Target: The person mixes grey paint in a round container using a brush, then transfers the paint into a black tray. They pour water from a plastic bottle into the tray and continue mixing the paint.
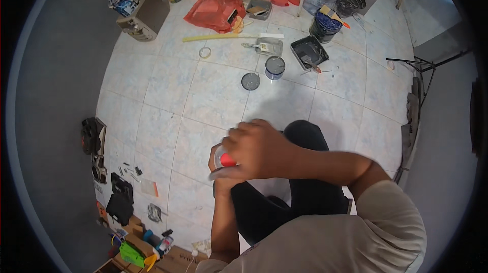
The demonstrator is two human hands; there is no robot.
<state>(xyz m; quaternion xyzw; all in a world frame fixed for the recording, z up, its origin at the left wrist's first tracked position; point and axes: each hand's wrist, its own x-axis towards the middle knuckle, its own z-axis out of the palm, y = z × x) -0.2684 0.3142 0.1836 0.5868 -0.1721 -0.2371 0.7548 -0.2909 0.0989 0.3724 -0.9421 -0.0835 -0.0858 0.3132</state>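
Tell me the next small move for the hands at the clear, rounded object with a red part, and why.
Probably ease the right hand back slightly while the left hand supports the clear, rounded object with a red part: the right hand covers much of it and is blurred, so its grip cannot be checked.

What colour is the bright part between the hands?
The bright part is red, clearest in head view.

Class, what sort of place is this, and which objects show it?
Probably a room being painted or redecorated: a dark tray with a brush in it and a grey-topped tin are on the tiled floor.
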